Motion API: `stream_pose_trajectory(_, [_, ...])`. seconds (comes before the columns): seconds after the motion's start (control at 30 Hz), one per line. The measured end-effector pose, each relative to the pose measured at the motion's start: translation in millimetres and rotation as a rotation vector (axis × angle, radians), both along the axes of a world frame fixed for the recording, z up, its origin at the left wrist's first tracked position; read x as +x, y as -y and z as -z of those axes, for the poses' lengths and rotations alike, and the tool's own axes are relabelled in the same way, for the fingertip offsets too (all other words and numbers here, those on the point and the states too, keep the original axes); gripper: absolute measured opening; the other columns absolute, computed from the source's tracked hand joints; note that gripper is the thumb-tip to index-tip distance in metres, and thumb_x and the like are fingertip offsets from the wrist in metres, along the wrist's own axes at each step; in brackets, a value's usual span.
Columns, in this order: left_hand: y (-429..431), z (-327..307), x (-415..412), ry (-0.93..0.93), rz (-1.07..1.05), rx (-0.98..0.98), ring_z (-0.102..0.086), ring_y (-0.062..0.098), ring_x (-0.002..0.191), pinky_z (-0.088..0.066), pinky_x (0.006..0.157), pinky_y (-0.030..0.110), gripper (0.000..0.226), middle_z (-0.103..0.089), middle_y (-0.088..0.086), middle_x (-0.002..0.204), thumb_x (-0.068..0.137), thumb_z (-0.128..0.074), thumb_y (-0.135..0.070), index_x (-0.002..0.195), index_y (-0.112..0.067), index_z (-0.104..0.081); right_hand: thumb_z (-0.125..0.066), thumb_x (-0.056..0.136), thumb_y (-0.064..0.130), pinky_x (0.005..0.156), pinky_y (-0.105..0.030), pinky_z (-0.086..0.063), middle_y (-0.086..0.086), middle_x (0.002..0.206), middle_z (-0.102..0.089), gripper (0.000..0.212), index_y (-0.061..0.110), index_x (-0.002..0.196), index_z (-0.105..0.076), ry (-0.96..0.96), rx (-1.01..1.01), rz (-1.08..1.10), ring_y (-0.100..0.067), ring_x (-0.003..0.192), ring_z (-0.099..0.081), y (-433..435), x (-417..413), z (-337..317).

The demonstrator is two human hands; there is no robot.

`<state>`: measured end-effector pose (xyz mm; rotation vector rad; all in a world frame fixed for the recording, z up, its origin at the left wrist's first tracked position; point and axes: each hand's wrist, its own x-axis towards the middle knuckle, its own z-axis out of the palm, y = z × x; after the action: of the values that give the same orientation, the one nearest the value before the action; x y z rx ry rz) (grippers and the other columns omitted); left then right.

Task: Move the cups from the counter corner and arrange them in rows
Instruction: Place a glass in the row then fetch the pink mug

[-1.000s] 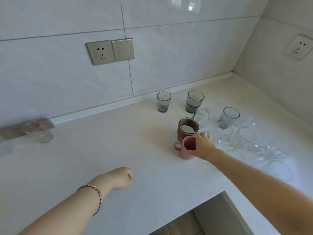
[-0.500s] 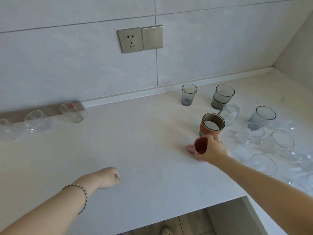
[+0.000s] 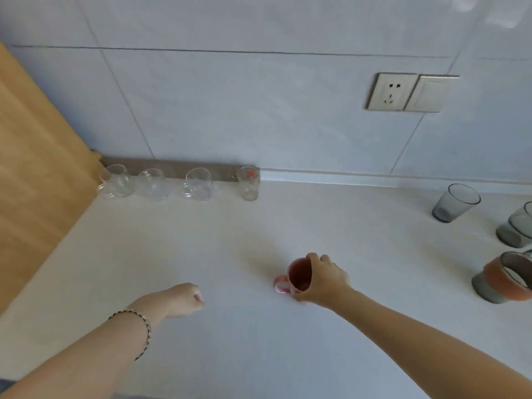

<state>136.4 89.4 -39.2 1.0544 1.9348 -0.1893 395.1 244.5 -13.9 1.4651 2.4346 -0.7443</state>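
Note:
My right hand [image 3: 322, 279] grips a small pink mug [image 3: 296, 276] by its rim and side, over the middle of the white counter [image 3: 259, 341]; its handle points left. My left hand [image 3: 181, 300] is a closed fist low over the counter to the left, holding nothing. Along the back wall stands a row of clear glasses: three round ones [image 3: 116, 181] [image 3: 152, 184] [image 3: 198, 184] and a narrow one with a red mark [image 3: 250, 182]. At the right edge stand a grey glass [image 3: 454, 203], a second grey glass [image 3: 516, 228] and a cup with an orange band [image 3: 503, 279].
A wooden panel [image 3: 37, 168] borders the counter on the left. A wall socket and switch [image 3: 408, 92] sit on the tiled wall above. A dark strip [image 3: 172, 168] runs along the wall behind the row of glasses.
My right hand has carried the pink mug leftward, away from the cluster of cups. The view has swung left, showing the row of glasses by the wall. My left fist has kept its pose.

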Motion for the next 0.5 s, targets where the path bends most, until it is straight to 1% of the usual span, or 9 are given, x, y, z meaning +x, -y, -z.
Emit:
stream_pose_trajectory(0.07, [18, 1, -47, -0.008, -0.026, 0.006, -0.027, 0.01, 0.049, -0.019, 0.05, 0.023, 0.033, -0.029, -0.005, 0.063, 0.086, -0.039, -0.018, 0.057, -0.03, -0.03, -0.07, 0.065, 0.06, 0.089, -0.028, -0.048, 0.001, 0.122, -0.049, 0.082, 0.022, 0.129, -0.037, -0.018, -0.013, -0.013, -0.019, 0.111, -0.055, 17, -53, 3])
stream_pose_trajectory(0.2, [50, -3, -144, -0.044, -0.112, 0.046, -0.025, 0.01, 0.052, -0.019, 0.05, 0.024, 0.033, -0.029, -0.005, 0.063, 0.088, -0.04, -0.018, 0.059, -0.028, -0.03, -0.07, 0.064, 0.058, 0.088, -0.028, -0.049, 0.0, 0.12, -0.049, 0.081, 0.021, 0.128, -0.038, -0.039, -0.041, -0.006, -0.02, 0.109, -0.056, 48, -160, 4])
stream_pose_trajectory(0.27, [65, -3, -185, -0.05, -0.148, 0.034, -0.025, 0.012, 0.05, -0.018, 0.049, 0.024, 0.034, -0.029, -0.003, 0.062, 0.089, -0.04, -0.016, 0.059, -0.027, -0.029, -0.07, 0.063, 0.06, 0.087, -0.029, -0.05, 0.0, 0.119, -0.049, 0.082, 0.021, 0.127, -0.038, -0.049, -0.058, 0.023, -0.021, 0.109, -0.057, 62, -209, 7])
stream_pose_trajectory(0.37, [82, -2, -233, -0.034, -0.168, -0.009, -0.021, 0.012, 0.047, -0.016, 0.045, 0.023, 0.036, -0.027, -0.002, 0.059, 0.092, -0.039, -0.016, 0.059, -0.026, -0.028, -0.069, 0.06, 0.064, 0.088, -0.03, -0.051, -0.002, 0.12, -0.048, 0.086, 0.02, 0.127, -0.038, -0.073, -0.077, 0.053, -0.022, 0.109, -0.056, 80, -281, 14])
stream_pose_trajectory(0.5, [94, 0, -281, -0.027, -0.224, 0.005, -0.02, 0.012, 0.048, -0.015, 0.047, 0.024, 0.034, -0.025, -0.002, 0.058, 0.092, -0.039, -0.017, 0.061, -0.025, -0.028, -0.072, 0.064, 0.057, 0.091, -0.034, -0.05, -0.005, 0.122, -0.046, 0.085, 0.017, 0.13, -0.036, -0.124, -0.063, 0.03, -0.025, 0.113, -0.053, 95, -375, 23])
